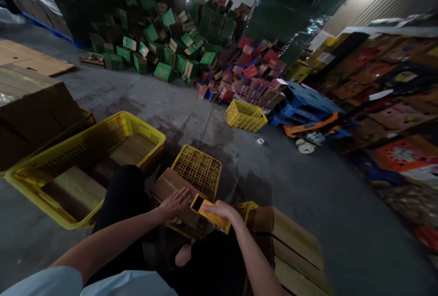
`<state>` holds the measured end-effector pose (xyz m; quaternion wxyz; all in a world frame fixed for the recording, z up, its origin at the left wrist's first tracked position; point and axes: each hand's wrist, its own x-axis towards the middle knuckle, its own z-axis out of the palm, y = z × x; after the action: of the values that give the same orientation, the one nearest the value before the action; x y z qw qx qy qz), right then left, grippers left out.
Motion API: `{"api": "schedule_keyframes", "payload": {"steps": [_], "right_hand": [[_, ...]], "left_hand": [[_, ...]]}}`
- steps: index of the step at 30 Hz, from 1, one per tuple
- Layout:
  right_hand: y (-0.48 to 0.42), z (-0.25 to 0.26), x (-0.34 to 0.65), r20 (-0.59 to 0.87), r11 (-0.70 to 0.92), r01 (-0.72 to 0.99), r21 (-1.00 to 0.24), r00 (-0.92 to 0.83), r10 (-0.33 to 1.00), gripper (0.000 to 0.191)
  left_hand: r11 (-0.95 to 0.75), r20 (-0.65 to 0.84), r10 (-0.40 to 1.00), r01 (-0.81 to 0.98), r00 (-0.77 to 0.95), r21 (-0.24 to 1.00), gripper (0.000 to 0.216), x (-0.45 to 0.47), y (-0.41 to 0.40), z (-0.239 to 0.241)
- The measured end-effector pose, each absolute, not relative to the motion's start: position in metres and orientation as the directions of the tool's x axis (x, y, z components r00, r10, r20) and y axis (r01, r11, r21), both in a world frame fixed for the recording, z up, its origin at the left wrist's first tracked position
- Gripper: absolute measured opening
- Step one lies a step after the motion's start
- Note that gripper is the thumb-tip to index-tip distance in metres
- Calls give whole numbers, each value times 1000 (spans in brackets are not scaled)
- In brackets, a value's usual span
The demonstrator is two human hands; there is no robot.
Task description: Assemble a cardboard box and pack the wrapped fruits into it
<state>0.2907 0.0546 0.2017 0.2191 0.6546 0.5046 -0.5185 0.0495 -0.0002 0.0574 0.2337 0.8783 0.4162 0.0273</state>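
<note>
Carton (169, 183) lies on yellow lattice crate (201, 163), directly in front of wearer; crate's far part shows beyond it.

L to R: flat cardboard (34, 56) on floor, far L. Nearer, dk. carton (37, 116) at L edge, beside lg. yellow crate (145, 131), which holds sev. brown boxes (77, 191). Wearer's dk. knee (126, 184) overlaps near side of lg. crate.

L hand (175, 204) palm down on carton top; fingers straight, close tog., gripping nothing. Behind, against wall: pile of green boxes (164, 71), many tipped.

R hand (222, 212) wrapped round yellow tool (215, 218), thumb on top; tool's dk. end points L, at R end of carton. Contact w/ carton: can't tell.

Farther out: pile of red boxes (251, 71), sm. yellow crate (246, 116) on floor, white roll (260, 141) just R of it. Near R: brown cartons (297, 246) side by side, next to R forearm. Beyond: blue pallets (304, 100), orange pallet jack (311, 127) in front. Far R: stacked printed boxes (404, 154), partly blurred.
</note>
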Motion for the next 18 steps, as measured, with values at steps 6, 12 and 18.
{"api": "schedule_keyframes", "payload": {"steps": [6,12,18], "right_hand": [[56,203,290,-919,-399,891,-218,-50,392,49],[54,201,290,-916,-432,875,-218,-31,399,48],[36,189,284,-914,-472,835,-284,-87,397,50]], "left_hand": [[-597,-33,730,660,683,455,102,57,-5,43],[-647,-5,669,586,743,488,100,45,-1,39],[-704,45,551,435,833,562,74,11,19,45]]}}
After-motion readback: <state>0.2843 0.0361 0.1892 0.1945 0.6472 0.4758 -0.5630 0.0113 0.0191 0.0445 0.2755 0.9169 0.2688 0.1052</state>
